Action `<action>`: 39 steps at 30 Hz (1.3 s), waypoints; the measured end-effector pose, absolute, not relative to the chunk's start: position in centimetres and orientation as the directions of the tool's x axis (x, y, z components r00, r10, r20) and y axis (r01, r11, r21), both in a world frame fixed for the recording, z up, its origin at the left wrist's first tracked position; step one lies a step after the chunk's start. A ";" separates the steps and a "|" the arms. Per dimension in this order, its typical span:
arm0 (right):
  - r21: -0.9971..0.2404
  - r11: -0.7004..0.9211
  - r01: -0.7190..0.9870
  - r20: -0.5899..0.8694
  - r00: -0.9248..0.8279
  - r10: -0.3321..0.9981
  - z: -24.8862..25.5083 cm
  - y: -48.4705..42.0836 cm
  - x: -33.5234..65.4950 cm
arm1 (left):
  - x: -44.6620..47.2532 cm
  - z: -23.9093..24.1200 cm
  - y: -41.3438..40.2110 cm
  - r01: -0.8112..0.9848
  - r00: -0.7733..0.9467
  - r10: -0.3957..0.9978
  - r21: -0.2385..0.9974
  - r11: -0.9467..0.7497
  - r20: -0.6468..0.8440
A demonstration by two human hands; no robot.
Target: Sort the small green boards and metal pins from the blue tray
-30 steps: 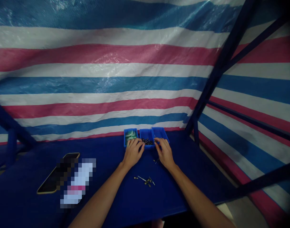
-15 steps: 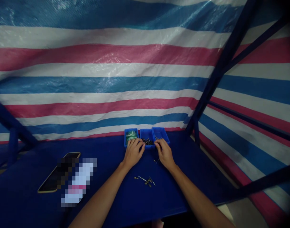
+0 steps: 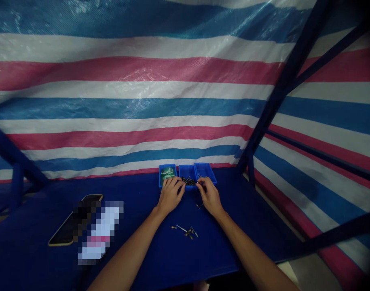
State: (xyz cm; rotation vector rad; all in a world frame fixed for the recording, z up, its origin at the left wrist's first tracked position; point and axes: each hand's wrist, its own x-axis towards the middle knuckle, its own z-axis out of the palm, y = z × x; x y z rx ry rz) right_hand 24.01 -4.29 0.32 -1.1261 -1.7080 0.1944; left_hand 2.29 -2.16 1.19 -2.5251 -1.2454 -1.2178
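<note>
Three small blue bins stand side by side at the back of the table. My left hand (image 3: pixel 171 195) lies in front of the left bin (image 3: pixel 168 165), with thumb and index fingertip together at the front edge of the middle bin (image 3: pixel 186 169). Whatever they pinch is too small to name. Small dark metal parts (image 3: pixel 189 181) fill the front of that middle bin. My right hand (image 3: pixel 211 197) is closed in a pinch at the bin's right front corner, in front of the right bin (image 3: pixel 205 169). Something tiny and dark seems to be at its fingertips.
Several loose pins and small metal pieces (image 3: pixel 188 231) lie on the blue table (image 3: pixel 142 250) between my forearms. Another small piece (image 3: pixel 199 206) lies beside my right wrist. A phone (image 3: pixel 66 226) and a pixelated item (image 3: pixel 101 232) are at the left. Striped sheeting (image 3: pixel 136 109) hangs behind.
The fingers of my right hand have shifted slightly, with the fingertips a little further left. My left hand stays in nearly the same place.
</note>
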 end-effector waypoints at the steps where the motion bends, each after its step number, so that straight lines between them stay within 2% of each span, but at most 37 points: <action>1: -0.609 0.543 0.578 0.654 -0.023 0.756 0.2 -4.2 24.0 | 2.3 1.2 -2.2 0.698 0.358 0.639 0.259 -0.667 0.681; 7: -0.648 0.534 0.544 0.629 -0.013 0.777 0.0 -4.2 24.1 | 2.3 1.2 -2.2 0.698 0.358 0.640 0.260 -0.667 0.680; 14: -0.557 0.599 0.575 0.700 -0.063 0.712 0.4 -4.3 24.1 | 2.3 1.1 -2.1 0.696 0.362 0.637 0.258 -0.671 0.681; 21: -0.581 0.558 0.592 0.688 -0.010 0.726 0.5 -4.4 24.1 | 2.3 1.1 -2.2 0.704 0.354 0.643 0.258 -0.661 0.679; 39: -0.568 0.575 0.589 0.694 -0.032 0.719 1.0 -4.8 23.9 | 2.3 1.2 -2.1 0.698 0.362 0.638 0.256 -0.669 0.680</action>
